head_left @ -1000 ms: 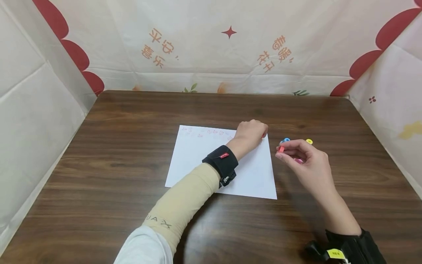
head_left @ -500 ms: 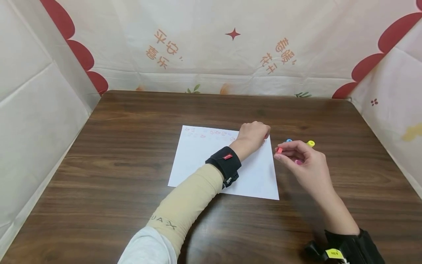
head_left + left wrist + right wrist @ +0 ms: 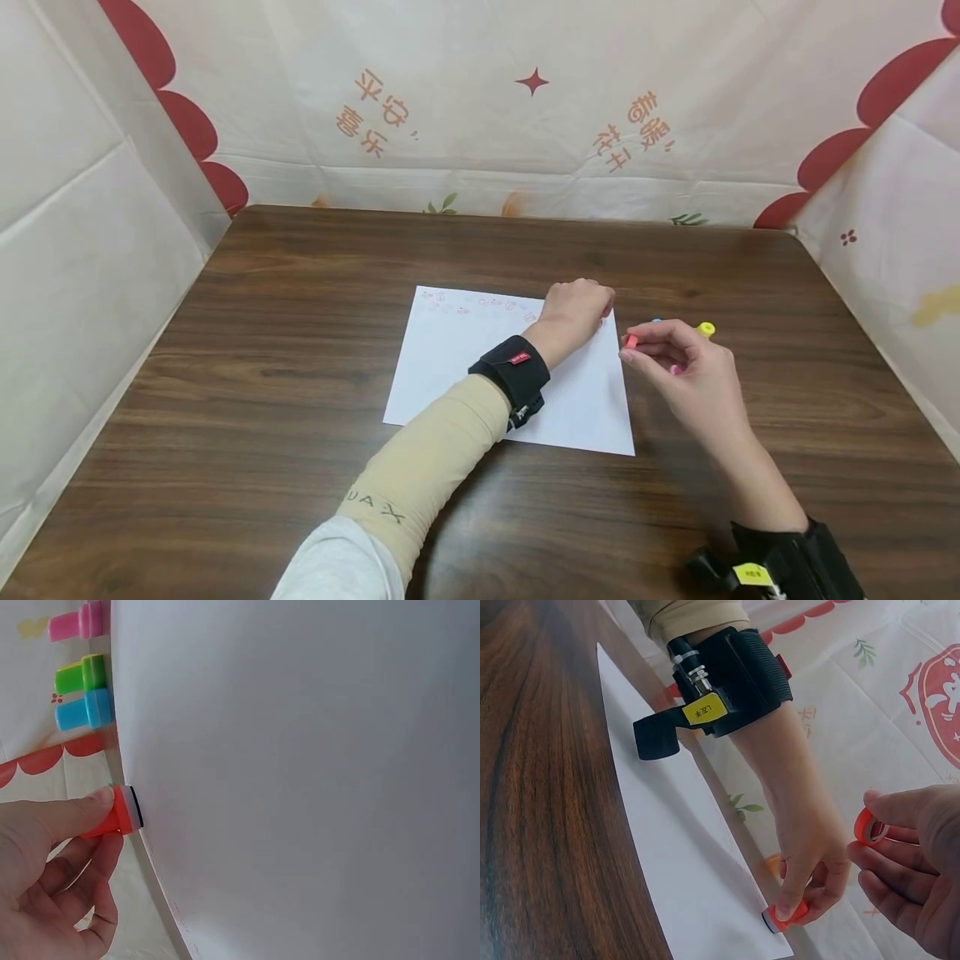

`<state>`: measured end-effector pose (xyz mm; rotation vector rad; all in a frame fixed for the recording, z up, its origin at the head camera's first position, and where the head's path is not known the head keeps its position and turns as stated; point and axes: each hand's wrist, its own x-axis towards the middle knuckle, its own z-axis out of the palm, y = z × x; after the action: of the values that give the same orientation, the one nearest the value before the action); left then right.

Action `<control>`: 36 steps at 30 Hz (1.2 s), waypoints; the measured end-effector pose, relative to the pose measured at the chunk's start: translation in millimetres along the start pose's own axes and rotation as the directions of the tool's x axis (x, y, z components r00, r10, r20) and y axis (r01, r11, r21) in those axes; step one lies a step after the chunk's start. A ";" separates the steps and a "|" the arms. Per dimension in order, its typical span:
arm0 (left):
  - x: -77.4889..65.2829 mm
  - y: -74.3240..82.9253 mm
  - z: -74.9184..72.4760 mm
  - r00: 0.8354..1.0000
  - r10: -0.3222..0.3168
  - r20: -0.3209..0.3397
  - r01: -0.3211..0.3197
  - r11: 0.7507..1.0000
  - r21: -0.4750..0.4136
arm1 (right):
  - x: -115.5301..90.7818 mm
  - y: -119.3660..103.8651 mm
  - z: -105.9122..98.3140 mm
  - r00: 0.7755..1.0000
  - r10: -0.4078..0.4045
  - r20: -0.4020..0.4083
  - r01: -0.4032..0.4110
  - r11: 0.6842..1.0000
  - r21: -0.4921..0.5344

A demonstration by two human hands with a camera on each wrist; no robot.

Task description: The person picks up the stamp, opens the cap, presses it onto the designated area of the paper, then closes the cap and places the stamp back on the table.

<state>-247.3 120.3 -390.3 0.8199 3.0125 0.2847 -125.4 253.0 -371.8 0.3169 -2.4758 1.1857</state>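
My left hand (image 3: 576,310) is over the far right corner of a white sheet of paper (image 3: 442,375). In the left wrist view its thumb and fingers pinch a small red stamp (image 3: 118,812), whose dark-edged face points at the sheet. Whether that face touches the paper I cannot tell. Small red prints (image 3: 495,303) run along the sheet's far edge. Just right of the paper, my right hand (image 3: 701,375) holds a hollow red cap (image 3: 868,826) between thumb and fingers, apart from the stamp.
Beyond the sheet's edge in the left wrist view stand a pink stamp (image 3: 75,624), a green stamp (image 3: 81,673) and a blue stamp (image 3: 84,710). A yellow stamp (image 3: 705,329) shows behind my right hand. A patterned cloth (image 3: 465,108) surrounds the wooden table (image 3: 225,350).
My right hand, with the red cap, has shifted slightly left toward the paper. The left hand keeps its place on the sheet. The head view has shifted a little.
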 end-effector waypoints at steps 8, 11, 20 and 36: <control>-21.2 -22.2 -30.7 0.988 -0.040 -0.151 -0.051 0.834 -0.550 | 4.8 -3.7 -2.6 1.000 -0.008 -0.025 0.009 1.000 0.006; -40.0 -33.8 -46.1 0.982 -0.034 -0.187 -0.108 0.712 -0.694 | 8.1 -6.2 0.2 0.999 -0.025 -0.040 0.027 0.999 0.043; -92.6 -54.7 -51.4 0.992 -0.017 -0.128 -0.099 0.535 -0.839 | 10.1 -16.7 23.2 1.000 -0.030 -0.001 0.029 0.990 0.141; -118.6 -57.0 -46.7 0.992 0.010 -0.130 -0.114 0.549 -0.828 | 6.9 -23.5 42.8 0.991 -0.122 0.049 0.113 0.982 0.150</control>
<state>-176.1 4.3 -359.3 0.7735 2.3809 1.6520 -133.5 204.6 -377.0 0.5378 -2.3857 1.3289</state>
